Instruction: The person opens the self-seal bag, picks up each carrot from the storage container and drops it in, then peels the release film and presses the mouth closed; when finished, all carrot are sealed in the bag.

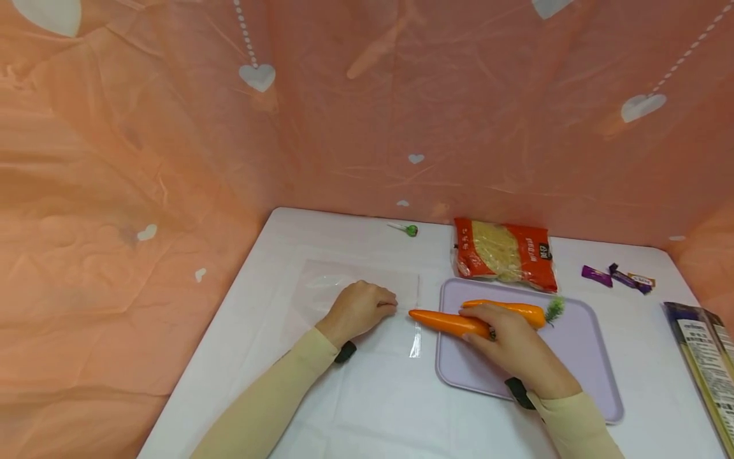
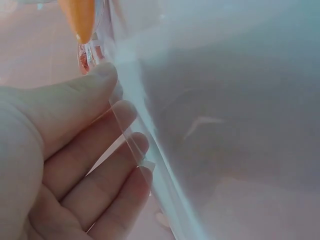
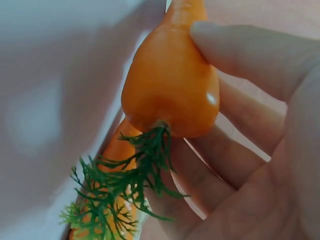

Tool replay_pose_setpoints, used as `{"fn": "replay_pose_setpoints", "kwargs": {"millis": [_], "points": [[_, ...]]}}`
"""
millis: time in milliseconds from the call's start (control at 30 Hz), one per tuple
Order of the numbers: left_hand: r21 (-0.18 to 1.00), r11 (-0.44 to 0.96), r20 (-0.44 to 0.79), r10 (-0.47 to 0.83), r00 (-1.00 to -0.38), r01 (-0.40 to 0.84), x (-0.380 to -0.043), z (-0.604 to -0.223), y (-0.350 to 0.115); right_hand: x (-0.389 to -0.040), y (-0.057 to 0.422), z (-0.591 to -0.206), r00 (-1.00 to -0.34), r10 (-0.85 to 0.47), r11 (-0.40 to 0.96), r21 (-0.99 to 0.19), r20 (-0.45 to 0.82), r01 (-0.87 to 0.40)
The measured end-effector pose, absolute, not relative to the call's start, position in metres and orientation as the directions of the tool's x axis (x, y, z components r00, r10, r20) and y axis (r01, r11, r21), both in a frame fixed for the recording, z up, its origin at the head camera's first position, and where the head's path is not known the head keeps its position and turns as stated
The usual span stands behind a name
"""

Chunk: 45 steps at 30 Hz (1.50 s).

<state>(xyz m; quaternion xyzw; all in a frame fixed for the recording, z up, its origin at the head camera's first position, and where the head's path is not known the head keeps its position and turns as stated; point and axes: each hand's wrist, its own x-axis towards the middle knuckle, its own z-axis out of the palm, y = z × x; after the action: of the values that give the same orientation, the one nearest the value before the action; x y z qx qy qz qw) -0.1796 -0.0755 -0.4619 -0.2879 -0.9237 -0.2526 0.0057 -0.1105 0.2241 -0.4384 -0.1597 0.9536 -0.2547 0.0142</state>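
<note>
In the head view my left hand is over a clear plastic bag lying on the white table. Its thumb and fingertips pinch the bag's edge in the left wrist view. My right hand grips an orange carrot near its thick end, the tip pointing left toward the bag's opening. Green feathery leaves hang from that carrot in the right wrist view. Behind it a second carrot with a green top lies on the lilac tray, partly hidden by my right hand.
A red-and-clear food packet lies behind the tray. A green lollipop is near the table's back edge. Several small wrapped sweets, one of them a purple sweet, lie at the back right. A long printed package is at the right edge.
</note>
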Motion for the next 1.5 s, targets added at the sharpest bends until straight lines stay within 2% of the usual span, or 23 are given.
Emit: {"fn": "replay_pose_setpoints", "kwargs": {"millis": [467, 1500], "points": [[0.460, 0.675, 0.198, 0.555, -0.808, 0.577, -0.183, -0.462, -0.078, -0.112, 0.226, -0.443, -0.962, -0.272, 0.818, -0.527, 0.000, -0.231], [0.543, 0.658, 0.165, 0.526, -0.834, 0.522, -0.186, -0.454, -0.084, -0.117, 0.214, -0.437, -0.953, -0.304, 0.842, -0.467, 0.007, -0.272]]}}
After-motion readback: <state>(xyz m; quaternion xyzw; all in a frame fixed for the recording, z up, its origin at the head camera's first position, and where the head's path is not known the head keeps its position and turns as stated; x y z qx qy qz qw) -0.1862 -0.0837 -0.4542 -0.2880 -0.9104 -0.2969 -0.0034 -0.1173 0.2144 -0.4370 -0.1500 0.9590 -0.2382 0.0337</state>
